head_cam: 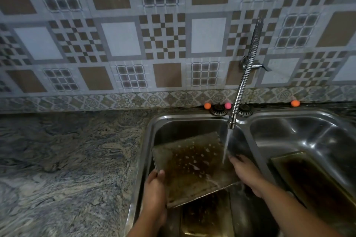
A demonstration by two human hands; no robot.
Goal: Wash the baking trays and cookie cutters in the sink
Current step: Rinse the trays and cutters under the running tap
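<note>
Both hands are gripping a tilted tray [192,167] over the left sink [165,123]: left hand [154,188] clasping its near-left edge, right hand [244,173] its right edge, under running tap [231,123] water

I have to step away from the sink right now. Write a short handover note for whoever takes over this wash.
Left hand: grips the left edge of the held tray.
Right hand: holds the tray's right edge, near the stream.
The held tray is tilted over the left basin, with the faucet running onto its upper right side; soap flecks and brown staining show on it.
A second tray lies under it in the left basin; a third tray leans in the right basin.
Done: nothing looks finished.
Left: rinse this tray, wash the other two. No cookie cutters in view.
</note>
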